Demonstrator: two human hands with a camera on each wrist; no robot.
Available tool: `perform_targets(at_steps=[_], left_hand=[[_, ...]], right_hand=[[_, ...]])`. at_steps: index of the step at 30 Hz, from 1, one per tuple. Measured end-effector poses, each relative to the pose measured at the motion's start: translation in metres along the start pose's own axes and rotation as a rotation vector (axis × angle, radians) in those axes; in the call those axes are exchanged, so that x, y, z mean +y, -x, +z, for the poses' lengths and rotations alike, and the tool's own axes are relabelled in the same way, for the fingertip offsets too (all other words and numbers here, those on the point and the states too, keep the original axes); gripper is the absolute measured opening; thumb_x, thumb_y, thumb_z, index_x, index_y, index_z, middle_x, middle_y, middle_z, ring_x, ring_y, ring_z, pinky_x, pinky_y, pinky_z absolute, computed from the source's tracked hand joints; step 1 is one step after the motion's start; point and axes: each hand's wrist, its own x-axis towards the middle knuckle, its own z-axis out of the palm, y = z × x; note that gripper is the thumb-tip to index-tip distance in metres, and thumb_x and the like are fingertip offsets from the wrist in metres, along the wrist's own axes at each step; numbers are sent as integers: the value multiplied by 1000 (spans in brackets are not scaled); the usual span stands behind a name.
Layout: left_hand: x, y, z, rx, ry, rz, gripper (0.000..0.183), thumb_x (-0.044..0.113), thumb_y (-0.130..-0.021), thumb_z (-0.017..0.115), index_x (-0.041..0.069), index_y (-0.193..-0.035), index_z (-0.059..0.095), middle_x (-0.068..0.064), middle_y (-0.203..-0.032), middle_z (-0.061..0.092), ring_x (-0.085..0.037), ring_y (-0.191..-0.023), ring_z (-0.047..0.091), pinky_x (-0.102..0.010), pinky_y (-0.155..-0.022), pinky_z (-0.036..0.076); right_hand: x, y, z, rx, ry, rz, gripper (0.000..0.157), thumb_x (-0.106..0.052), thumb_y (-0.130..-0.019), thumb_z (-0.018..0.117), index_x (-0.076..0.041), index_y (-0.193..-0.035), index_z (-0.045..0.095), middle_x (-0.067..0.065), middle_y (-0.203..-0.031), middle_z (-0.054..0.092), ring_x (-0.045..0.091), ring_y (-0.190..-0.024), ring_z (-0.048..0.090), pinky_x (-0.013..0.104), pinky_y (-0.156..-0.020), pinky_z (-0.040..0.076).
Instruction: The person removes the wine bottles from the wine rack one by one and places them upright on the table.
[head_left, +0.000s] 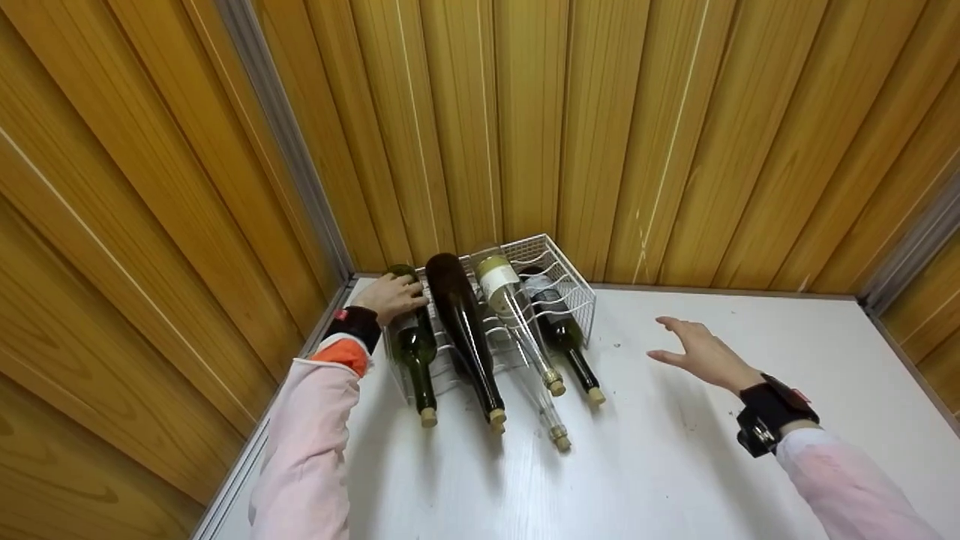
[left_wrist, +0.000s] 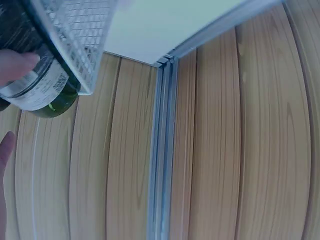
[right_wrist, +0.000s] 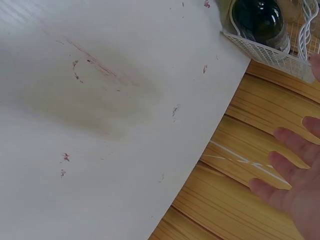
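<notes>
At the rack's left end, my left hand (head_left: pixel 391 297) holds a green wine bottle (head_left: pixel 417 352), its fingers curled over the body near the base. In the left wrist view, a digit lies against the labelled side of this bottle (left_wrist: pixel 40 92), and another stands apart below it. The bottle lies neck forward, cork toward me, in a white wire rack (head_left: pixel 577 289). Beside it lies a long brown bottle (head_left: pixel 463 330). My right hand (head_left: pixel 705 356) hovers over the white table, right of the rack, fingers spread and holding nothing.
A clear bottle with a white label (head_left: pixel 499 283) and a dark green bottle (head_left: pixel 559 322) lie farther right in the rack. Lower corked necks show beneath the upper bottles. Wooden panel walls (head_left: pixel 525 112) stand close behind and left. The white table (head_left: pixel 637 465) has small reddish marks.
</notes>
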Motion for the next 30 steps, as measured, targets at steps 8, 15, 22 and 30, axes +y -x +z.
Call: perform_targets(at_steps=[8, 15, 22, 30], left_hand=[[3, -4, 6, -101, -31, 112, 47, 15, -68, 72, 24, -110, 52, -3, -110, 54, -26, -104, 49, -40, -78, 43], [2, -8, 6, -162, 15, 130, 45, 16, -73, 68, 28, -114, 53, -3, -112, 54, -29, -106, 47, -42, -78, 42], [-3, -6, 10, -121, 35, 163, 46, 13, -73, 66, 29, -114, 52, -5, -111, 54, -31, -103, 49, -43, -80, 42], [-6, -5, 15, -22, 165, 223, 59, 7, -57, 76, 19, -111, 55, -8, -112, 56, -36, -106, 49, -45, -81, 43]], right_hand=[[4, 3, 4, 11, 8, 4, 73, -43, -84, 60, 11, -129, 38, 29, -119, 47, 44, -110, 40, 56, -89, 29], [5, 3, 7, 16, -8, 18, 72, -42, -83, 61, 11, -128, 39, 29, -115, 49, 43, -109, 41, 55, -87, 32], [10, 8, 13, 21, -1, 23, 70, -43, -83, 61, 10, -125, 43, 25, -112, 51, 42, -107, 43, 53, -88, 33], [16, 17, 13, 9, -10, 43, 66, -43, -84, 59, 10, -121, 47, 26, -116, 50, 43, -111, 39, 54, -91, 29]])
